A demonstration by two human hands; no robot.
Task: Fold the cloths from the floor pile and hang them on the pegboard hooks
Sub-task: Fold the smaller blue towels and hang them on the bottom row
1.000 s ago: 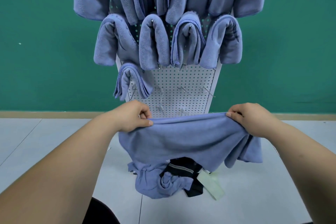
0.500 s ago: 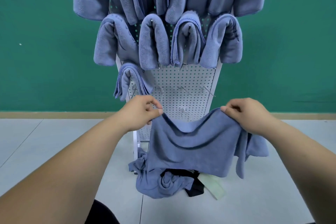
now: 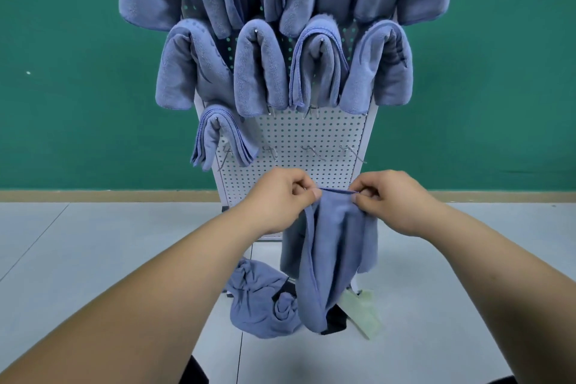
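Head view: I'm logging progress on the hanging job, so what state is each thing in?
held cloth, doubled over, hanging from both hands
left hand, pinches its top edge
right hand, pinches the same edge
floor pile, crumpled, unfolded
hung cloths, folded over hooks
lower hooks, several bare
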